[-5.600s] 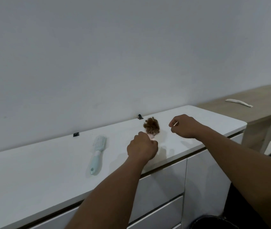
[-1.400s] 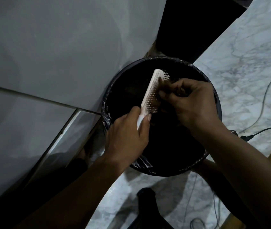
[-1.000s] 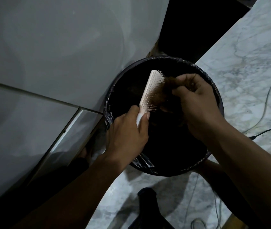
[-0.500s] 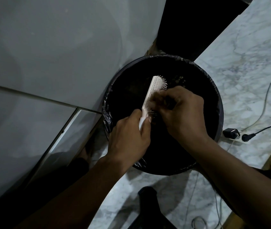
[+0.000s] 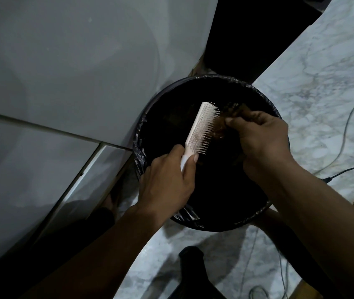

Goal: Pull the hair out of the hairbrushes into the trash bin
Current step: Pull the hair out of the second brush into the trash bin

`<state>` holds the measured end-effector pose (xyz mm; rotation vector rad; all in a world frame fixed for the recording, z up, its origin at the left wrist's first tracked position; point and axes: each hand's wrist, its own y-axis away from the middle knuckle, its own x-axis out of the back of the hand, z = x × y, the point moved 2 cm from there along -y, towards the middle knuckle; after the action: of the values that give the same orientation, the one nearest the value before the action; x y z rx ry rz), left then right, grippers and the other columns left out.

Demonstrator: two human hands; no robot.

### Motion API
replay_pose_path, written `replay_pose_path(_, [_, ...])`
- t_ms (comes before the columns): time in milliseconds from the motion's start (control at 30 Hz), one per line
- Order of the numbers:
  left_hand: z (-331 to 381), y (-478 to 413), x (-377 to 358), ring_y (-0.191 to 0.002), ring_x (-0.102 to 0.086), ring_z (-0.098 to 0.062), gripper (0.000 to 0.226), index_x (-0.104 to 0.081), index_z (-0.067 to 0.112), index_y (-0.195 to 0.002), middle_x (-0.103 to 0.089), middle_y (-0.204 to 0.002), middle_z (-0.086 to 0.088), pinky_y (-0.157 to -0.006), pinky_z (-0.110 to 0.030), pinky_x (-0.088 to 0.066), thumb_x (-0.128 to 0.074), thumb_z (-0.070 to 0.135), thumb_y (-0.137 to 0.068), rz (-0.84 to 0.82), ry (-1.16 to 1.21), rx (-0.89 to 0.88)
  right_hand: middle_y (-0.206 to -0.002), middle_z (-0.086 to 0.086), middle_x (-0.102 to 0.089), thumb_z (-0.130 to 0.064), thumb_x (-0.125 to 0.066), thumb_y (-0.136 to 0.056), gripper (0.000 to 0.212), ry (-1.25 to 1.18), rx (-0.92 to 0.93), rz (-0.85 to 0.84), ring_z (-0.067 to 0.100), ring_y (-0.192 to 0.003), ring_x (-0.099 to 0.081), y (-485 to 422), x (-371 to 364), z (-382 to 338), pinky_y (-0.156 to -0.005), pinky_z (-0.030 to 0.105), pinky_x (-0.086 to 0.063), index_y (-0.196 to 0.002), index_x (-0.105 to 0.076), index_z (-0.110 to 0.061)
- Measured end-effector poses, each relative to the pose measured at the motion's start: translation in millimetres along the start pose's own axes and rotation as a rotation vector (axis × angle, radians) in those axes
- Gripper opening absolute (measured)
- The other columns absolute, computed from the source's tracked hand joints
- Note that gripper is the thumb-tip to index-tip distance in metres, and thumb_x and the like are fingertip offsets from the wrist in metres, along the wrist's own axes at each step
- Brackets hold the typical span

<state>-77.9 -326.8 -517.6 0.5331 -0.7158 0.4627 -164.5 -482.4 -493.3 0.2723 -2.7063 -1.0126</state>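
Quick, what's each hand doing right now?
Left hand: closed around the hairbrush handle, over the trash bin.
Right hand: fingers pinched on a clump of hair at the bristles.

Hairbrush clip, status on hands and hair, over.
Left hand grips brush handle over bin. Right hand pinching hair off bristles. Nothing blocking.

The dim scene is lit from above, soft arm shadows being cast on the marble floor (image 5: 314,67), detail is lost inside the black trash bin (image 5: 266,100), and straight edges are bowed by wide-angle distortion.
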Motion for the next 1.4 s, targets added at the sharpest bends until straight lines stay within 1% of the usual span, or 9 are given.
replay_pose_path(133, [1,-1,1,-0.061,-0.054,-0.024,0.026,-0.039,0.029,-0.083,-0.048,-0.067,0.008,-0.052,-0.033,-0.033,-0.044,0.048,-0.099,0.020,0.003,0.007,-0.095,0.015,-0.077,-0.006,-0.069,-0.090,0.018,-0.006,-0.120,-0.150,0.028,-0.078,-0.076,2,0,-4,-0.057,0.036,-0.064,-0.108,-0.072,-0.003])
replay_pose_path(233, [1,-2,3,-0.060,-0.054,-0.028,0.025,-0.038,0.026,-0.080,-0.049,-0.065,0.005,-0.051,-0.036,-0.037,-0.044,0.043,-0.098,0.031,0.022,0.022,-0.105,0.006,-0.078,-0.021,-0.081,-0.083,0.038,0.160,0.006,-0.369,0.021,-0.094,-0.077,9,-4,1,-0.082,0.039,-0.064,-0.117,-0.068,-0.012])
replay_pose_path(300, [0,-3,3,-0.062,-0.055,-0.029,0.020,-0.039,0.026,-0.081,-0.052,-0.067,0.003,-0.052,-0.037,-0.039,-0.045,0.037,-0.097,0.031,0.030,0.037,-0.105,-0.004,-0.076,-0.023,-0.089,-0.074,0.056,0.345,0.195,-0.423,0.007,-0.095,-0.075,13,-6,6,-0.086,0.027,-0.061,-0.123,-0.064,-0.019])
replay_pose_path(367, [1,-2,3,-0.061,-0.056,-0.027,0.020,-0.041,0.025,-0.084,-0.052,-0.068,0.003,-0.052,-0.035,-0.037,-0.046,0.039,-0.098,0.036,0.036,0.029,-0.103,-0.009,-0.076,-0.029,-0.092,-0.068,0.059,0.511,0.342,-0.376,0.002,-0.095,-0.073,14,-7,11,-0.087,0.024,-0.058,-0.120,-0.066,-0.023])
replay_pose_path(500, [3,-1,1,-0.060,-0.056,-0.027,0.026,-0.038,0.027,-0.081,-0.044,-0.062,0.007,-0.051,-0.036,-0.039,-0.045,0.045,-0.099,0.053,0.031,-0.018,-0.085,-0.007,-0.078,-0.026,-0.091,-0.071,0.022,0.525,0.443,-0.263,0.003,-0.081,-0.074,10,-6,11,-0.078,0.028,-0.060,-0.083,-0.073,-0.022])
replay_pose_path(667, [1,-1,2,-0.062,-0.058,-0.027,0.027,-0.038,0.028,-0.081,-0.043,-0.063,0.010,-0.052,-0.035,-0.040,-0.043,0.048,-0.099,0.045,0.004,-0.011,-0.086,0.004,-0.080,-0.021,-0.084,-0.079,0.017,0.405,0.338,-0.211,0.019,-0.080,-0.078,-1,-2,8,-0.078,0.045,-0.064,-0.094,-0.080,-0.012])
replay_pose_path(933, [-9,-6,3,-0.062,-0.059,-0.026,0.028,-0.044,0.024,-0.082,-0.060,-0.071,0.002,-0.052,-0.035,-0.043,-0.046,0.046,-0.099,0.072,-0.001,0.112,-0.078,0.001,-0.078,-0.005,-0.074,-0.088,0.012,0.316,0.266,-0.215,0.006,-0.052,-0.070,4,4,-9,-0.053,0.021,-0.057,-0.095,-0.078,-0.014])
replay_pose_path(1133, [-11,-9,4,-0.061,-0.059,-0.026,0.029,-0.044,0.024,-0.081,-0.061,-0.071,0.000,-0.052,-0.037,-0.044,-0.046,0.046,-0.099,0.086,0.025,0.116,-0.072,-0.006,-0.078,-0.008,-0.075,-0.089,0.010,0.297,0.229,-0.154,0.009,-0.058,-0.073,0,8,-15,-0.058,0.025,-0.061,-0.093,-0.077,-0.017])
replay_pose_path(1400, [-14,-11,5,-0.055,-0.056,-0.020,0.034,-0.037,0.025,-0.076,-0.056,-0.065,0.003,-0.050,-0.032,-0.035,-0.044,0.049,-0.100,0.119,0.046,0.141,-0.080,0.003,-0.080,-0.016,-0.077,-0.083,0.012,0.408,0.178,-0.064,0.023,-0.071,-0.078,-11,16,-12,-0.074,0.048,-0.065,-0.095,-0.080,-0.018])
